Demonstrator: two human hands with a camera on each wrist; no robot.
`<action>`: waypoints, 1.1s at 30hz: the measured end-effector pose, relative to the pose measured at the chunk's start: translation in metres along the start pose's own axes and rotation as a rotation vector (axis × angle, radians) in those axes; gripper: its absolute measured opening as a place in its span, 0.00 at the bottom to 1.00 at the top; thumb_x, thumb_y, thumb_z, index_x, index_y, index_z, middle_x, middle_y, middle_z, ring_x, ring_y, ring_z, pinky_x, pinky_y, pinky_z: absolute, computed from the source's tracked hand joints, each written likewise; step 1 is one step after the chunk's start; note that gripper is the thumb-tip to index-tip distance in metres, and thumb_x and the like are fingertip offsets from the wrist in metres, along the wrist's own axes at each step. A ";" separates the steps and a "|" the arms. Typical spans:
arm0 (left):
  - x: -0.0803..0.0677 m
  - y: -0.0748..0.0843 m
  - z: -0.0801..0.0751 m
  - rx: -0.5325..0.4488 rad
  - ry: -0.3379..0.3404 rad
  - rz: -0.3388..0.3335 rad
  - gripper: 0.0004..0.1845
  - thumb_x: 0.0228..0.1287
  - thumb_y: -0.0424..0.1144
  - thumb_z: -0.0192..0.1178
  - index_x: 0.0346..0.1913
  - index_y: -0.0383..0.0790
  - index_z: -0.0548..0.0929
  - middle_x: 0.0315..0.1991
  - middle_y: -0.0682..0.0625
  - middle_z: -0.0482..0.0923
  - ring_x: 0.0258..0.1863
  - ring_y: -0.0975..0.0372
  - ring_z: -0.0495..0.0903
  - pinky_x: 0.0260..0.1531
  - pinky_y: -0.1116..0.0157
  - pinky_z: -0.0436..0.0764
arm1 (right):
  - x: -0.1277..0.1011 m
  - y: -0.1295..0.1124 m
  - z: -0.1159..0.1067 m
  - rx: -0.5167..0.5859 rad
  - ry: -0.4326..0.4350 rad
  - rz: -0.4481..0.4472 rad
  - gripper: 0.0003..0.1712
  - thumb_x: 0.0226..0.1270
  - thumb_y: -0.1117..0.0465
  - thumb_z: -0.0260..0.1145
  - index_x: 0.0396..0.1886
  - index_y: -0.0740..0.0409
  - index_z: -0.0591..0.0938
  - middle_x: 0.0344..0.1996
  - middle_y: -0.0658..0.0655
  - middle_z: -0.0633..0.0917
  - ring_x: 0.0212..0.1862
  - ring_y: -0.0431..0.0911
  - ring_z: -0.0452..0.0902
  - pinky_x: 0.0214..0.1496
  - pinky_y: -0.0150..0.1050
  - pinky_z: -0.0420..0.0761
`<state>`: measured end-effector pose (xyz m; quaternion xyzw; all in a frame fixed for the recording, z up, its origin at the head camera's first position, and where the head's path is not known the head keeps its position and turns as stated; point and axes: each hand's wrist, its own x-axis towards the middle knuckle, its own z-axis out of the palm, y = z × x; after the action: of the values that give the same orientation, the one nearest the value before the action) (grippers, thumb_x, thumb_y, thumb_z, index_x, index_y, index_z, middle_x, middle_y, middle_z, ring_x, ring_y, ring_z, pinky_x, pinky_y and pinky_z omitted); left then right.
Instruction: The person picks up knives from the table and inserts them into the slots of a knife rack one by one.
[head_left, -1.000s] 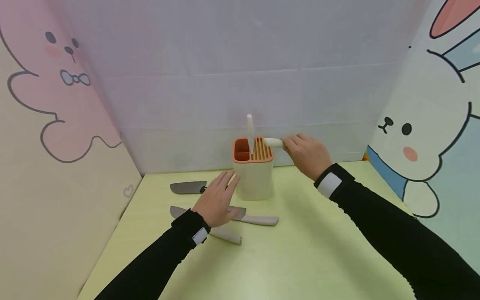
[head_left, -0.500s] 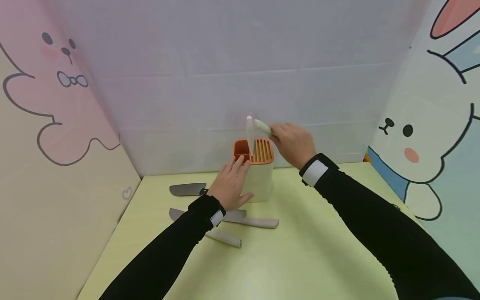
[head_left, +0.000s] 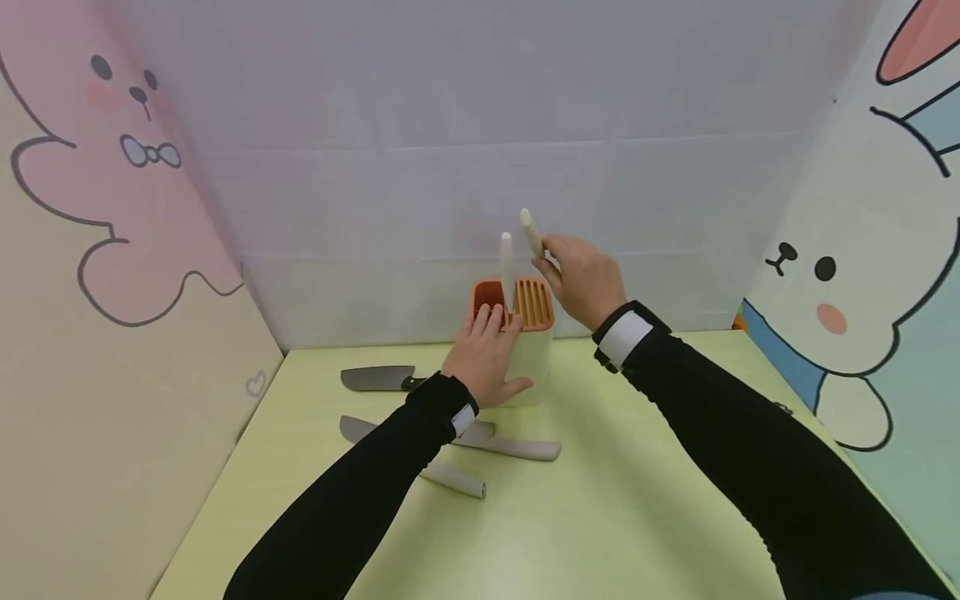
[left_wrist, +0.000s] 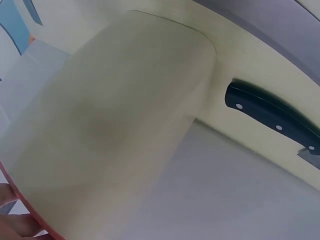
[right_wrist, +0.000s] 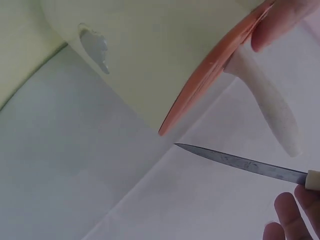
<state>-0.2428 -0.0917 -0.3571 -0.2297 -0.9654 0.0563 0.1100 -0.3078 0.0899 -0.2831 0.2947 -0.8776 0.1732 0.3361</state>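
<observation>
Fingers [head_left: 491, 321] of the left hand [head_left: 483, 358] lay straight and close together up the front of the knife block [head_left: 528, 358], tips at its orange rim, thumb out to the side, so it was just pressing the block flat-handed. Over on the left of the yellow table [head_left: 600, 517] sat a black-handled cleaver [head_left: 375, 378], and nearer the person two pale-handled knives [head_left: 517, 448] lay crossed under the left forearm, close to the block's base.

One cream handle [head_left: 507, 265] stood upright in the block's slots. Right beside it the right hand [head_left: 585, 279] pinched a small knife [right_wrist: 240, 162], cream grip end poking up past the fingers, held tilted above the slotted top. The right wrist view showed the bare blade pointing toward the orange rim but not touching it, with the standing handle just next to it.

Compared with a second before, the left hand had come off the table area and climbed onto the block, and the right hand had swung the knife from lying sideways to nearly upright and lifted it higher.
</observation>
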 end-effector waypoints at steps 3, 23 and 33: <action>0.002 0.002 0.001 -0.016 -0.022 -0.010 0.53 0.58 0.71 0.54 0.76 0.40 0.51 0.74 0.35 0.51 0.73 0.45 0.50 0.72 0.51 0.51 | 0.003 -0.002 0.001 0.057 -0.011 0.043 0.13 0.70 0.55 0.63 0.45 0.60 0.80 0.38 0.60 0.85 0.35 0.54 0.82 0.31 0.48 0.82; 0.008 0.005 0.021 0.051 0.060 -0.013 0.56 0.56 0.71 0.56 0.76 0.38 0.49 0.74 0.38 0.53 0.73 0.50 0.53 0.72 0.55 0.49 | 0.013 -0.007 0.011 0.277 -0.052 0.201 0.16 0.72 0.52 0.59 0.50 0.59 0.79 0.44 0.60 0.85 0.44 0.55 0.82 0.41 0.50 0.81; 0.006 0.002 0.026 0.068 0.115 0.011 0.56 0.55 0.70 0.59 0.75 0.36 0.51 0.72 0.36 0.55 0.72 0.49 0.54 0.72 0.53 0.50 | 0.016 0.000 0.014 0.331 -0.037 0.227 0.15 0.72 0.54 0.59 0.50 0.59 0.79 0.43 0.60 0.86 0.45 0.54 0.81 0.46 0.51 0.80</action>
<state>-0.2534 -0.0884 -0.3813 -0.2339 -0.9537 0.0764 0.1729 -0.3244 0.0764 -0.2826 0.2480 -0.8708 0.3465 0.2452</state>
